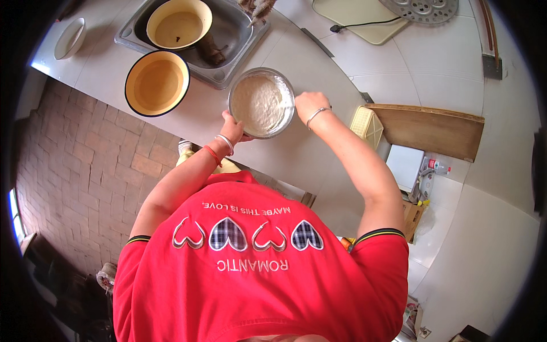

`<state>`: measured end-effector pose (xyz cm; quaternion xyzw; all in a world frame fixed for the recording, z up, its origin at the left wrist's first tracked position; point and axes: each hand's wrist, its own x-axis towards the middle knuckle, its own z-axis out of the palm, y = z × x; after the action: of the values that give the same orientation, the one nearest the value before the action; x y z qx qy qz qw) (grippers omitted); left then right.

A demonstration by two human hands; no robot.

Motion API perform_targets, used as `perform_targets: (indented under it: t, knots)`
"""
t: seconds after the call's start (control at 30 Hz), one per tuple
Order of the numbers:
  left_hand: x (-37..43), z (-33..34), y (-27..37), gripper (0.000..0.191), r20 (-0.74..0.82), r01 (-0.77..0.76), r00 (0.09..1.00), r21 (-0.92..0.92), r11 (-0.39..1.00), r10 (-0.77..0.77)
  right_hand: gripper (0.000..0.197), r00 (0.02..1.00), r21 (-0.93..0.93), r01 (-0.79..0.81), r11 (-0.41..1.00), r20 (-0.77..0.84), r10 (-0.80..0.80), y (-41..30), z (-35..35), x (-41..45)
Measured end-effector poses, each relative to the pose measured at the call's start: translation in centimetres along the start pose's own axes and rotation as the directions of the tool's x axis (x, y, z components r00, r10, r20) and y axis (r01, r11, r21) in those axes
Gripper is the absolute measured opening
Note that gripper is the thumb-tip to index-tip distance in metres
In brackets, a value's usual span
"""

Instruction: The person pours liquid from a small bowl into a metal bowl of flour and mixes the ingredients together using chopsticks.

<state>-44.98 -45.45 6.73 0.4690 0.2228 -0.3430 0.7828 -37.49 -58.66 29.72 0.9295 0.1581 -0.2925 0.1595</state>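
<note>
A round metal bowl (pixel 292 112) stands tilted slightly at the worktop, with pale, wet, lumpy dough (pixel 257 104) filling much of it. My left hand (pixel 233 128) grips its lower left rim, thumb on top and fingers underneath. Just beyond the opposite rim, my right hand (pixel 312 107) is curled into a fist. A small dark end shows beside that wrist, but whatever the fist may hold is mostly hidden. To the left of the dough, a yellow enamel basin (pixel 157 83) with a dark rim holds clear liquid.
Behind is a steel sink (pixel 239 47) with a second yellow basin (pixel 179 23) in it. A white bowl (pixel 70 38) sits far left. On the right are a yellow plastic basket (pixel 367 126), a wooden board (pixel 427 128) and a black plug (pixel 336 28) on its cord.
</note>
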Motion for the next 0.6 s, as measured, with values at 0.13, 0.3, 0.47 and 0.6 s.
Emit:
perform_targets:
  t: [0.13,0.3,0.47,0.6]
  knots:
    - [-0.9,0.0,0.2,0.041,-0.028,-0.041,0.999,-0.016,0.999,0.040,0.018,1.000,0.271,-0.018,0.962,-0.016,0.023,0.1,2.5,-1.0]
    - [-0.3,0.9,1.1,0.044,0.041,0.020,0.999,-0.094,0.995,-0.017,0.020,0.966,0.045,-0.212,0.976,-0.143,0.216,5.0,9.6,4.5]
    - [0.9,-0.1,-0.1,0.049,0.077,-0.028,0.997,-0.044,0.999,0.031,0.021,0.970,0.436,-0.027,0.899,-0.208,0.130,-2.8,12.1,2.3]
    - [0.9,0.0,0.0,0.051,0.095,0.004,0.995,-0.020,1.000,-0.002,0.018,0.981,0.340,-0.037,0.940,-0.165,0.099,0.8,14.8,-1.9]
